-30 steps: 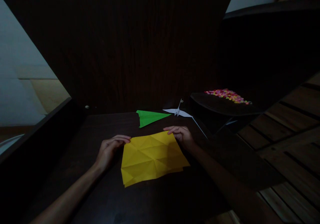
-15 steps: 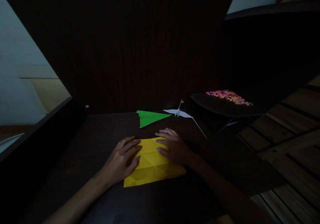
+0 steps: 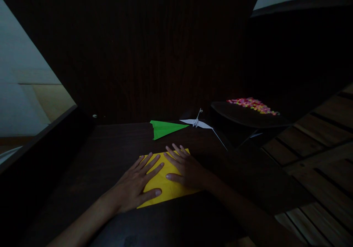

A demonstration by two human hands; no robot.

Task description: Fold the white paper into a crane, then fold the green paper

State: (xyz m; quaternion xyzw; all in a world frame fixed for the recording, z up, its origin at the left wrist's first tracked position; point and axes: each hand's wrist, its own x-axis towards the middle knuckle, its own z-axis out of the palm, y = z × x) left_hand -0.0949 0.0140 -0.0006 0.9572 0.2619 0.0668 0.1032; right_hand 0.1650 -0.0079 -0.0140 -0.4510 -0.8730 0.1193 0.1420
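Note:
A yellow sheet of paper [image 3: 165,188] lies flat on the dark wooden desk, with parts of it covered by both hands. My left hand [image 3: 136,182] rests spread on its left side, thumb toward the near edge. On the right side lies my right hand [image 3: 187,168], fingers apart and pointing to the far edge. Beyond the paper is a green folded paper plane [image 3: 168,129], its tip pointing right. The tip meets or nearly meets a white origami crane [image 3: 196,123] with outspread wings.
Small colourful bits [image 3: 253,105] lie heaped on a dark curved shelf [image 3: 237,117] at the right. A dark panel [image 3: 165,48] rises behind the desk, and a raised side board [image 3: 41,140] borders it on the left. Wooden slats [image 3: 317,147] show at the right.
Both hands have flattened and spread over the yellow paper, covering more of it. My left hand has slid inward and my right hand slightly left. The creases look less raised now.

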